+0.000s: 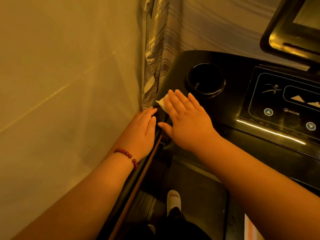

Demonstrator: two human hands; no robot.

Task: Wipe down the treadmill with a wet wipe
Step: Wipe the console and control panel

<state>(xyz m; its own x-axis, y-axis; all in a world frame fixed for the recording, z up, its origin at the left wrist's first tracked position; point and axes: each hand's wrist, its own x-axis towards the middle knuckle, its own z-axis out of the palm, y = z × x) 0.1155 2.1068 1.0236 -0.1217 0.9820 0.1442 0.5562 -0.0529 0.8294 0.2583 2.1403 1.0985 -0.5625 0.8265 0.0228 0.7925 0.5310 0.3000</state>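
Note:
The black treadmill console (239,101) fills the right side of the head view, with a round cup holder (206,80) and a button panel (284,101). My right hand (187,122) lies flat with straight fingers on the console's left corner, pressing a white wet wipe (162,103) that shows beyond the fingertips, just below the cup holder. My left hand (145,130), a red bead bracelet at its wrist, rests open along the left handrail (138,172) next to the wall.
A beige wall (69,101) runs close along the left. A striped curtain (155,49) hangs behind the console. A screen frame (290,32) stands at top right. Below, my white slipper (173,200) stands on the treadmill belt (199,196).

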